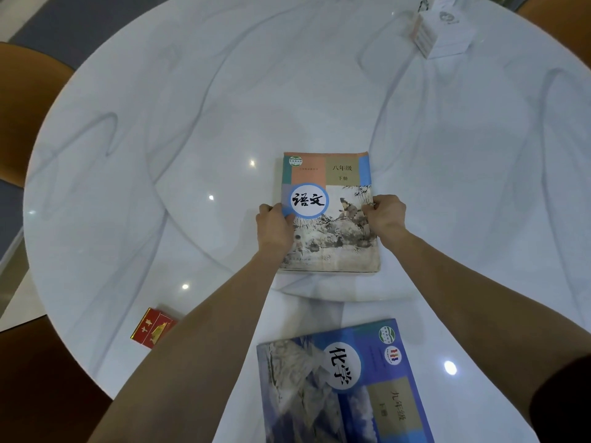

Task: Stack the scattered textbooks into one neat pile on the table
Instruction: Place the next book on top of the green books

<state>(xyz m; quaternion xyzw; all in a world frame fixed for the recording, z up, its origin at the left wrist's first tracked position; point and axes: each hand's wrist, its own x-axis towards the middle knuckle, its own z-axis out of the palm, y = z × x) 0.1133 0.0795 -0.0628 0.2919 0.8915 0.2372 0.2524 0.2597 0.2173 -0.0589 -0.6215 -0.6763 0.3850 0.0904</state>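
A textbook with a salmon and tan cover and an ink-painting picture (332, 193) lies flat in the middle of the round white marble table (192, 123). My left hand (275, 226) grips its left edge, thumb on the cover. My right hand (385, 215) grips its right edge. A blue textbook with a mountain picture (339, 388) lies flat and slightly turned at the near edge of the table, below my arms and untouched.
A small red box (152, 327) rests near the table's front left edge, partly behind my left forearm. A white tissue box (443, 32) stands at the far right. Orange-brown chairs (22, 100) surround the table on the left.
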